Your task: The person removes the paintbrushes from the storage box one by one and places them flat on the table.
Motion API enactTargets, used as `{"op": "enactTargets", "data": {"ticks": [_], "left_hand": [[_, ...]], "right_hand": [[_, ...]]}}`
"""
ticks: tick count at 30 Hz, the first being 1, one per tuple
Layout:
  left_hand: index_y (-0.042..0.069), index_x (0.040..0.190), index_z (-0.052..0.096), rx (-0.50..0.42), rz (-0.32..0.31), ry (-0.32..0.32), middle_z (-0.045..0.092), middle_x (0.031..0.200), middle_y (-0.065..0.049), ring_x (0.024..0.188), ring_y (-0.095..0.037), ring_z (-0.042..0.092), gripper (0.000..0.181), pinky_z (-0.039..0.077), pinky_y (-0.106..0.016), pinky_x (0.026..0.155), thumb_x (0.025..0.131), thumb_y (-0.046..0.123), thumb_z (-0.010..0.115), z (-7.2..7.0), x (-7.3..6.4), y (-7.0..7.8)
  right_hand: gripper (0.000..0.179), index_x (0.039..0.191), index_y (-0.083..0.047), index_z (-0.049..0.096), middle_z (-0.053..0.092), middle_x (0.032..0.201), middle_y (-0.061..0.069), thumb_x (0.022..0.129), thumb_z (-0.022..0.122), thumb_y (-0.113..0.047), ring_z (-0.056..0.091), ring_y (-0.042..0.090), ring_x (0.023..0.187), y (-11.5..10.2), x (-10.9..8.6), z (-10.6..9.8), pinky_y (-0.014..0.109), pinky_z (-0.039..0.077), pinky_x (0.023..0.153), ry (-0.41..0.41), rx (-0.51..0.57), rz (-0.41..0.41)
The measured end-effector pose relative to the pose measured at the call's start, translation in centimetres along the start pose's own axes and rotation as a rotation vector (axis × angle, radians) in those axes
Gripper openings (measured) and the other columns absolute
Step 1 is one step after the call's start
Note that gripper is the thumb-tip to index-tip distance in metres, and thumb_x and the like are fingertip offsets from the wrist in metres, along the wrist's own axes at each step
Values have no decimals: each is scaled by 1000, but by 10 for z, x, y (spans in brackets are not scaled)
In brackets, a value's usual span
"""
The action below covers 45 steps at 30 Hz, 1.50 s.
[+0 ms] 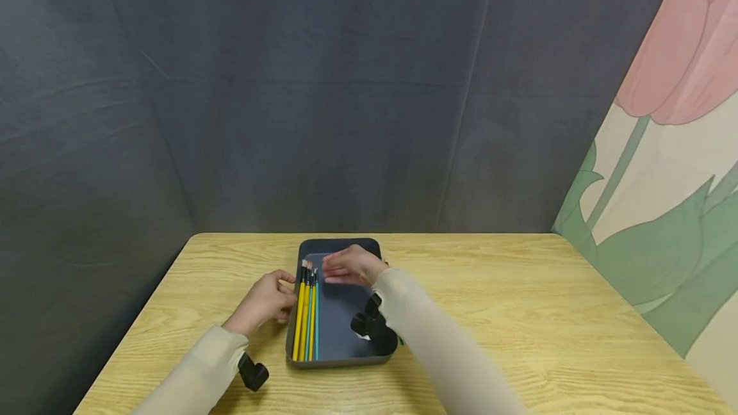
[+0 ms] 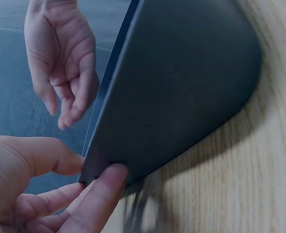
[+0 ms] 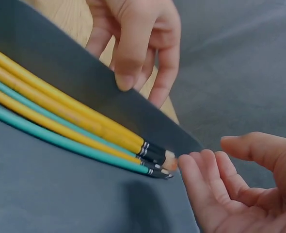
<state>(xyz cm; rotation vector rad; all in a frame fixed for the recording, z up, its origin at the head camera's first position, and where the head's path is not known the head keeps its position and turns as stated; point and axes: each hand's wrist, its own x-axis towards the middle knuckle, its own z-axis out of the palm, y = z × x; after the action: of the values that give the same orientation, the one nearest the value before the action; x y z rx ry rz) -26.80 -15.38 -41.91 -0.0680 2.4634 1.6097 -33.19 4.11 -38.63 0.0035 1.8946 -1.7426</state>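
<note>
Five brushes lie inside the tray on the worktop, seemingly being straightened. The left hand pinches the tray's wall; the right hand, empty, fingers loose, perhaps touches their tips. Further nudging calls for a steady tray.

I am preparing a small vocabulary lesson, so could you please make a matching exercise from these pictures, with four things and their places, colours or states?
Things:
1. Tray
2. Left hand
3. Paintbrushes
4. Right hand

Descriptions:
A. Over the tray, holding nothing
B. Yellow and turquoise handles
C. Dark, with rounded corners
D. Pinching the tray's side wall

Pairs: 1-C, 2-D, 3-B, 4-A
</note>
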Motion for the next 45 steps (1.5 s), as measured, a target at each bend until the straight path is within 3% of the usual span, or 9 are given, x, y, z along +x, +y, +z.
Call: {"op": "enactTargets", "data": {"ticks": [11, 16, 22, 29, 36, 45], "left_hand": [[-8, 122, 48, -9, -5, -4, 61, 92, -18, 71, -21, 60, 43, 56, -36, 57, 79, -9, 56, -1, 0, -1], [-9, 122, 47, -6, -2, -7, 61, 93, -19, 71, -21, 61, 43, 57, -37, 58, 80, -9, 56, -2, -1, 0], [-9, 121, 48, -14, -5, -3, 60, 90, -18, 70, -21, 60, 42, 57, -37, 58, 80, -10, 55, -1, -2, 0], [-9, 121, 48, -14, 4, -5, 63, 91, -19, 69, -21, 61, 41, 57, -38, 58, 80, -9, 56, -1, -3, 1], [-9, 120, 48, -13, 8, -5, 62, 91, -19, 68, -20, 61, 40, 57, -37, 57, 81, -8, 56, -2, -2, 0], [-8, 120, 48, -22, 0, -10, 62, 92, -20, 69, -21, 61, 40, 56, -36, 56, 82, -9, 56, -1, -1, -2]], "right_hand": [[28, 115, 9, 62, 67, 110, 23, 89, 64, -2, 66, 19, 80, 6, 10, 14, 36, 56, 88, 83, -97, 92], [25, 108, 11, 59, 66, 86, 14, 85, 65, 3, 61, 16, 67, 12, 14, 22, 37, 57, 85, 94, -144, 121], [33, 110, 9, 52, 61, 73, 9, 81, 67, 5, 59, 16, 63, 16, 13, 29, 39, 58, 82, 105, -202, 128], [12, 92, 8, 60, 59, 70, 9, 82, 66, 6, 57, 17, 63, 15, 10, 34, 39, 58, 81, 131, -243, 125], [20, 100, 11, 60, 59, 72, 12, 82, 67, 8, 59, 21, 65, 15, 7, 39, 39, 58, 79, 161, -255, 117], [6, 82, 7, 64, 58, 68, 10, 80, 69, 10, 62, 21, 63, 19, 9, 44, 36, 60, 72, 206, -328, 89]]}}
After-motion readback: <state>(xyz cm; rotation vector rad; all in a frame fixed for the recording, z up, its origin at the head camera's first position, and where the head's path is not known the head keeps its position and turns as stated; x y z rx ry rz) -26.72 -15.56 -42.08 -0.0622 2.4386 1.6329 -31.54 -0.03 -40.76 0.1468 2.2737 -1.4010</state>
